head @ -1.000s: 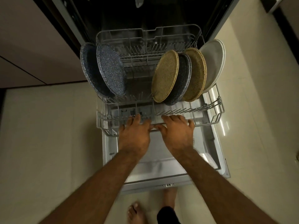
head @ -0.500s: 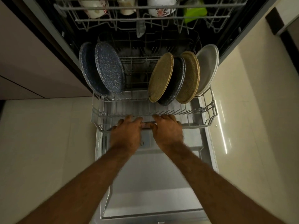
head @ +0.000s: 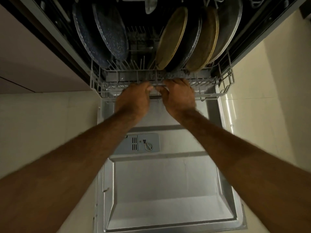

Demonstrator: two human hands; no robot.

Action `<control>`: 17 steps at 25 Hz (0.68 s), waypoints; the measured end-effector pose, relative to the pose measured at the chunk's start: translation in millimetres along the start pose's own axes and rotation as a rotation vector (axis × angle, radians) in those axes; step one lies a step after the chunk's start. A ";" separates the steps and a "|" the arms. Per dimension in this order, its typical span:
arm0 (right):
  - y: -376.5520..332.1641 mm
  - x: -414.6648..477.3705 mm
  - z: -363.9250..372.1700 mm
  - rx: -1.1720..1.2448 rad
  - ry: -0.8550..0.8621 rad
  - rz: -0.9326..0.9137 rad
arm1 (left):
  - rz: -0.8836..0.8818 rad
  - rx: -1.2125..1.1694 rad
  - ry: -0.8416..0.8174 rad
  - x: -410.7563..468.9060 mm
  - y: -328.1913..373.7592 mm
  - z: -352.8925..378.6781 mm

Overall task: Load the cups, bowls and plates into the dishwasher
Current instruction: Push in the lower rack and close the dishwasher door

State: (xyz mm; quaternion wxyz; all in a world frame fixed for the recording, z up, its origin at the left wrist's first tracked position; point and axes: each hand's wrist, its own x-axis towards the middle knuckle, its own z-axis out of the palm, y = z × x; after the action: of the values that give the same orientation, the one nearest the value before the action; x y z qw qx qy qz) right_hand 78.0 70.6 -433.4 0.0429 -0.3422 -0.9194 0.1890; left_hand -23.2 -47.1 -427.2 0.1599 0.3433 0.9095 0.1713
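Head view: your lower rack [head: 96,81] sits mostly inside the dishwasher tub [head: 50,29], and only its front rail juts out over the hinge end of the open door [head: 168,190]. It holds six plates, all on edge between the tines. On the left, two blue speckled plates [head: 111,31] lean together. On the right, a tan plate [head: 173,37], a dark plate [head: 191,42], a second tan plate [head: 206,42] and a pale plate [head: 229,27] are packed face to face. The middle tines between the two groups carry nothing. The plates are dim in the tub's shadow.

Your left hand [head: 133,100] and right hand [head: 180,96] are side by side at the middle of the front rail. The fingers of both curl over the wire and grip it, and the thumbs nearly meet.

Below your forearms, the detergent dispenser [head: 139,143] shows on the door's inner face. Pale floor tile [head: 269,115] lies to the right and a cabinet front [head: 25,61] stands to the left.
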 end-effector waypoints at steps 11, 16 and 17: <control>-2.3 75.9 6.0 -0.060 0.044 0.003 | -0.066 -0.070 0.067 75.1 0.0 1.8; -1.9 108.3 2.6 -0.033 0.012 0.006 | -0.045 -0.092 0.079 105.0 1.0 -4.9; -1.9 114.2 3.1 -0.030 0.005 0.013 | -0.048 -0.097 0.079 110.9 1.1 -5.4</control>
State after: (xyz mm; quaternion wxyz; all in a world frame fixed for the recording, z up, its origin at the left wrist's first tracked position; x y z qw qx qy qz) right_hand -10.8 142.0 -441.3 0.0389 -0.3491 -0.9199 0.1744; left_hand -103.9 28.0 -441.1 0.1443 0.3064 0.9136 0.2249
